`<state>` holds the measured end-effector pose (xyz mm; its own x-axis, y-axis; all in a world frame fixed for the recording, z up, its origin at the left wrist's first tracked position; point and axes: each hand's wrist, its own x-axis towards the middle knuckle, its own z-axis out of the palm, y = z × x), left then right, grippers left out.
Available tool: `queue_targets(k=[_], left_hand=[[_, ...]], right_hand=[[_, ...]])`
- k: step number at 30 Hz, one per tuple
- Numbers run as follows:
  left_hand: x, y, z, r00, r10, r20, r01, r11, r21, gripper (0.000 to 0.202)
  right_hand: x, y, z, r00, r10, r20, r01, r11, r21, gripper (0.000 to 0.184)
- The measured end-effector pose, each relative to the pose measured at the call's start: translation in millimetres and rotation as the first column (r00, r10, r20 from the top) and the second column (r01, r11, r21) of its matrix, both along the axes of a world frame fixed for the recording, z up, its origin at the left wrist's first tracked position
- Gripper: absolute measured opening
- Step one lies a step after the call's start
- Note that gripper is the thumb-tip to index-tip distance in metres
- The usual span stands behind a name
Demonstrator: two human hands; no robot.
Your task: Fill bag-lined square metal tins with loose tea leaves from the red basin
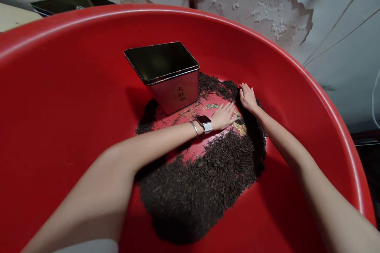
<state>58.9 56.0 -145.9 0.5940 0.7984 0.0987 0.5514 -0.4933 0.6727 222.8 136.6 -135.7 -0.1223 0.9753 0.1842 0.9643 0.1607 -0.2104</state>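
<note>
Dark loose tea leaves [202, 182] lie in a large red basin [74, 126], heaped thickest at the near side, around a pink-red printed surface [196, 146]. My left hand [224, 116] rests palm down on that surface with its fingers stretched out. A smartwatch and a bracelet are on its wrist. On the far right, my right hand [247, 97] touches the edge of the leaves, its fingers apart and slightly bent. A square red tea tin [181, 91] with dark characters stands left of both hands, lidless and tilted. Its inside looks dark.
The basin's high curved rim [184, 8] surrounds the leaves. Behind it on the left is a dark lid-like or tray-like object [71, 3]. A wall with peeling plaster [261, 8] rises behind, and thin cords [341, 31] run down at the right.
</note>
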Motion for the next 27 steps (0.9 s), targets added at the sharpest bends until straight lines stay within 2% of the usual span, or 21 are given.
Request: queue_targets(k=[2, 4, 6, 7, 8, 9, 11, 13, 17, 19, 21, 23, 25, 27], left_hand=[[1.4, 3.1, 4.9, 0.985, 0.077, 0.157, -0.059, 0.991, -0.119, 0.035], [2.4, 6.9, 12.3, 0.919, 0.169, 0.356, -0.034, 0.934, -0.356, 0.032], [2.5, 10.4, 19.8, 0.783, 0.341, 0.520, 0.053, 0.796, -0.603, 0.023], [2.1, 11.6, 22.8, 0.713, 0.422, 0.560, 0.108, 0.722, -0.683, 0.017], [1.6, 12.3, 25.2, 0.669, 0.475, 0.572, 0.149, 0.668, -0.729, 0.013], [0.8, 12.5, 26.9, 0.658, 0.494, 0.568, 0.156, 0.649, -0.745, 0.011], [-0.6, 11.6, 28.8, 0.641, 0.529, 0.556, 0.136, 0.635, -0.761, 0.010], [-1.6, 9.8, 29.9, 0.625, 0.558, 0.547, 0.135, 0.612, -0.779, 0.019], [-2.4, 8.3, 32.5, 0.618, 0.561, 0.551, 0.191, 0.573, -0.797, 0.029], [-2.3, 9.2, 33.1, 0.598, 0.572, 0.561, 0.189, 0.579, -0.793, 0.025], [-1.8, 11.0, 32.2, 0.606, 0.558, 0.567, 0.164, 0.610, -0.775, 0.018], [-1.6, 13.3, 29.6, 0.681, 0.509, 0.526, 0.050, 0.684, -0.728, 0.009], [-2.0, 16.2, 25.6, 0.801, 0.444, 0.401, -0.140, 0.790, -0.597, 0.029], [-3.2, 19.2, 21.4, 0.870, 0.413, 0.271, -0.274, 0.860, -0.431, 0.043]], right_hand=[[-0.8, -0.8, 0.9, 1.000, -0.003, 0.007, 0.003, 1.000, -0.004, 0.049], [-1.5, -1.3, 1.4, 1.000, -0.006, 0.014, 0.006, 1.000, -0.008, 0.049], [-2.1, -1.5, 1.5, 1.000, -0.005, 0.019, 0.005, 1.000, -0.010, 0.049], [-2.3, -1.6, 1.4, 1.000, -0.004, 0.022, 0.004, 1.000, -0.009, 0.049], [-2.5, -1.7, 1.4, 1.000, -0.002, 0.024, 0.002, 1.000, -0.009, 0.049], [-2.6, -1.8, 1.3, 1.000, -0.001, 0.024, 0.001, 1.000, -0.008, 0.049], [-2.5, -1.8, 1.1, 1.000, -0.001, 0.021, 0.001, 1.000, -0.009, 0.050], [-2.3, -1.8, 0.8, 1.000, -0.001, 0.017, 0.001, 1.000, -0.010, 0.050], [-1.5, -1.4, 0.2, 1.000, 0.000, 0.018, 0.000, 1.000, -0.011, 0.050], [-1.0, -1.1, 0.0, 1.000, 0.001, 0.018, 0.000, 1.000, -0.012, 0.050], [-0.5, -1.0, -0.1, 1.000, 0.001, 0.022, 0.000, 1.000, -0.016, 0.050], [-0.4, -1.6, 0.0, 1.000, 0.000, 0.031, 0.001, 1.000, -0.019, 0.049], [-1.1, -3.2, 0.6, 0.999, 0.005, 0.043, -0.004, 1.000, -0.023, 0.049], [-2.9, -5.7, 1.5, 0.998, 0.008, 0.065, -0.007, 1.000, -0.027, 0.049]])
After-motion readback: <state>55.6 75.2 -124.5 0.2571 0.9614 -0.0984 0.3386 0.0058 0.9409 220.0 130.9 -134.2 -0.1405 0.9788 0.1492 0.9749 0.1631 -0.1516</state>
